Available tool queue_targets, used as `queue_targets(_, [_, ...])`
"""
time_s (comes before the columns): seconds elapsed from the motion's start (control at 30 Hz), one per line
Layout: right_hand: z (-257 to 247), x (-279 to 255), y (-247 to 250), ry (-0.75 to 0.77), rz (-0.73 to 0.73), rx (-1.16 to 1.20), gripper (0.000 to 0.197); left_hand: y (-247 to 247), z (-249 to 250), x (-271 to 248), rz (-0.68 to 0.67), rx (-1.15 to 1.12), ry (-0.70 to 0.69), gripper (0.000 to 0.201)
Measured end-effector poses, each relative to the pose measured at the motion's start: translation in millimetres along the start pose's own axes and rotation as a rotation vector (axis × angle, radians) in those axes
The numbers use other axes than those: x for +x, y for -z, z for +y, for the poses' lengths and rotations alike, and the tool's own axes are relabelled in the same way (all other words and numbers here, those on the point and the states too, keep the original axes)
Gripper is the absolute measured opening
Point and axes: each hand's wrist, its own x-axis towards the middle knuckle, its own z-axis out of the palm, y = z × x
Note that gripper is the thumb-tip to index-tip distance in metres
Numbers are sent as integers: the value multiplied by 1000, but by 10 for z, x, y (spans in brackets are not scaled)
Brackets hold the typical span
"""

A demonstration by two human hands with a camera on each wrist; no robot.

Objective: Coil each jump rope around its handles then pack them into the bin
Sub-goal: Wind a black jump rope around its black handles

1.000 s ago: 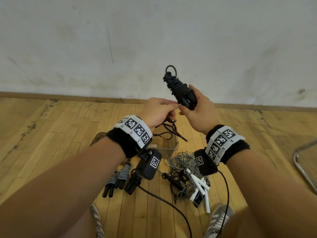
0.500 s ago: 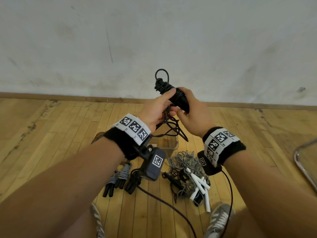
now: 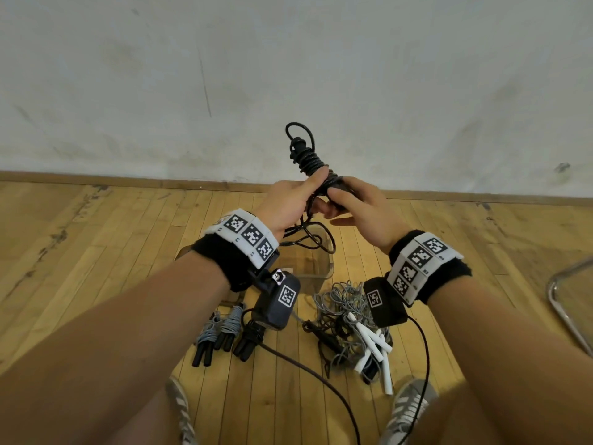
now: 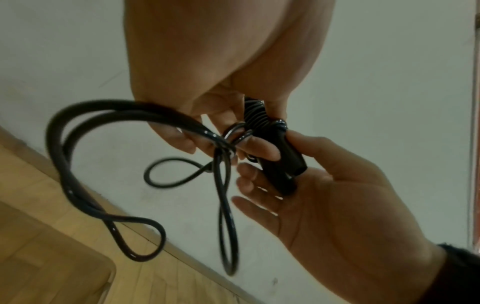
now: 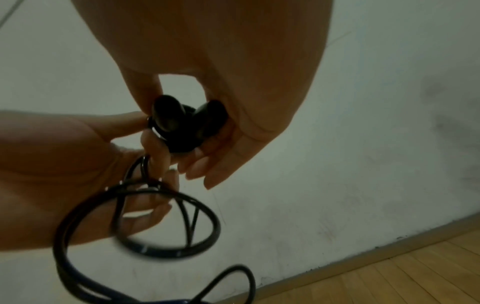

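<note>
Winding the black jump rope [image 3: 309, 162] onto its paired handles [image 4: 283, 164] is the step in hand, and it looks well along: tight turns cover the upper part of the handles, a small loop stands out at the top, and only a few slack loops [image 4: 109, 185] hang below the hands. The right hand [image 3: 369, 213] curls its thumb and fingers around the lower ends of the two handles, held side by side so they act as one spool; the right wrist view shows both butt ends [image 5: 187, 121] pinched between thumb and fingers. The left hand [image 3: 288, 203] pinches the free rope just beside the handles, its forefinger laid along the wound part, most likely to keep the turns from springing loose while the next turn is fed on. Both hands are raised in front of the wall, above the clear bin [image 3: 316, 261], which stands on the wooden floor [image 3: 96, 252] directly beneath them. I cannot tell whether anything lies in it.

To the left of the bin lie coiled ropes: two grey-wound bundles [image 3: 218, 332] and a black one [image 3: 250, 340], not yet packed. To the right sits a tangled heap [image 3: 346, 319] of grey and black rope with white handles [image 3: 372, 345], so several ropes seem left to coil. The stiff rope may uncoil if the left pinch slackens.
</note>
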Motion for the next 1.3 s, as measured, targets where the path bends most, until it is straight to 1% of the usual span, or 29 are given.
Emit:
queue_targets(0.03, [9,2,15,22,14,-18,30,3,0,0,-4,38,-8,61])
queue_targets(0.1, [18,7,45,57,53,-75,37,8,14,8,-19,70,-9,55])
queue_targets(0.17, [34,11,62,98,95,-177,50,20,38,22,-52,0,31,44])
queue_targets(0.2, [48,14,68,119,114,-231,53,25,51,22,-65,-42,64,40])
queue_targets(0.23, [61,15,70,136,134,-272,53,35,51,28,-76,-60,90,37])
queue_targets(0.3, [67,14,84,162,182,-322,54,46,48,25,-83,-24,90,30])
queue_targets(0.4, [53,21,121,149,231,-358,61,46,40,25,-65,41,48,24])
queue_targets(0.5, [53,26,133,96,218,-405,78,43,39,9,-77,-19,88,27])
queue_targets(0.53, [68,35,140,91,222,-433,80,50,41,0,-100,-52,114,28])
queue_targets(0.63, [104,53,203,70,299,-454,72,81,73,-48,-187,-127,193,27])
queue_targets(0.7, [115,51,248,56,351,-472,61,81,86,-58,-207,-122,192,24])
queue_targets(0.73, [119,50,256,49,354,-481,56,73,89,-57,-194,-125,178,24])
queue_targets(0.83, [118,39,213,43,306,-521,47,37,71,-24,-99,-166,152,26])
queue_targets(0.97, [123,44,109,82,243,-595,51,-16,59,-9,16,-178,136,32])
queue_targets(1.03, [127,54,65,106,212,-589,56,-27,67,-11,34,-182,123,29])
queue_targets(1.1, [144,60,12,161,158,-549,58,-16,70,-8,39,-195,121,27])
queue_targets(1.2, [150,50,-65,191,105,-410,44,25,41,14,55,-212,119,20])
queue_targets(1.3, [120,52,-74,216,102,-361,39,42,9,27,58,-222,125,14])
